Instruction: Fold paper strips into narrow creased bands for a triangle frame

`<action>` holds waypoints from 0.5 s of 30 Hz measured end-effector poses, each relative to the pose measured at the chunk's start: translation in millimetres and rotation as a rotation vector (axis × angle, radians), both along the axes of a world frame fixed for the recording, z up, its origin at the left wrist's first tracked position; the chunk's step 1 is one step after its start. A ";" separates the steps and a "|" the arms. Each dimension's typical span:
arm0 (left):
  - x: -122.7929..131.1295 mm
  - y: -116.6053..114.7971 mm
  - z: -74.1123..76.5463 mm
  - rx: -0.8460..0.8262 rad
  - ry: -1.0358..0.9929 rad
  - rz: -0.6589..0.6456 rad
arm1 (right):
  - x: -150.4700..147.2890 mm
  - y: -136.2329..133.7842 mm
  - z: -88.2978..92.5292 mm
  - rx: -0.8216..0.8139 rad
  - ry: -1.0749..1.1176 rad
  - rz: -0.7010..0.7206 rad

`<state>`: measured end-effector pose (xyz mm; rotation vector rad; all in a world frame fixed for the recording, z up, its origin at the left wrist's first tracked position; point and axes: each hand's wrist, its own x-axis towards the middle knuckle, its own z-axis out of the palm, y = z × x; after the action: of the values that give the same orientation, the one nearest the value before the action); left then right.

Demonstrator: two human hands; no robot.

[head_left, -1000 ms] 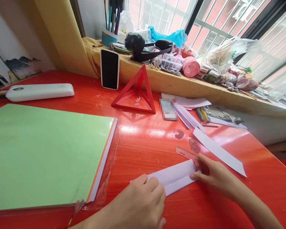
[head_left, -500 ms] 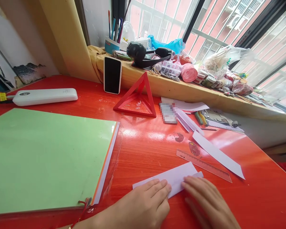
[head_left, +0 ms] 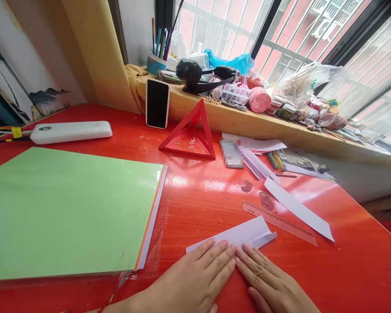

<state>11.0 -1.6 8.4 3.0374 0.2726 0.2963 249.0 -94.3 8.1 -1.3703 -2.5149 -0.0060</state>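
Note:
A strip of white paper (head_left: 239,232) lies on the red table, its near long edge folded up into a narrow flap. Flat on the left part of the strip rests my left hand (head_left: 205,269), fingers stretched out. My right hand (head_left: 267,274) presses its extended fingertips on the folded near edge, close beside the left fingertips. Both hands hide part of the fold. Just beyond the strip is a clear ruler (head_left: 280,224), and past it a second white paper strip (head_left: 299,208).
Green paper sheets (head_left: 68,213) cover the table's left side. Farther back stand a red paper pyramid frame (head_left: 190,150) and an upright phone (head_left: 157,104). A white power bank (head_left: 71,132) lies back left. Pliers (head_left: 276,161) and folded papers (head_left: 259,163) lie back right; a cluttered sill runs behind.
My right hand has moved left along the strip, its fingertips now near my left hand's. The folded flap at the right end shows more. The view has shifted slightly.

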 end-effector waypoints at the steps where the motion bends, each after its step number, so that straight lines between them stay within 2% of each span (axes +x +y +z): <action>1: 0.1 -1.7 -2.3 0.004 0.005 0.012 | 0.3 1.0 1.1 -0.016 0.001 0.006; 8: 0.7 -9.8 -19.8 0.081 0.052 0.045 | 7.8 5.0 4.0 -0.097 -0.061 0.027; 12: -0.7 -9.1 -22.7 0.089 0.024 0.052 | 17.2 5.3 -0.4 -0.075 -0.069 0.020; 15: -2.1 -10.2 -24.3 0.122 0.017 0.072 | 25.8 6.4 -3.0 -0.135 -0.054 -0.010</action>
<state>8.9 -11.8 -15.9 3.1564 0.3789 0.3035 274.8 -87.9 5.2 -1.4521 -2.5951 0.1281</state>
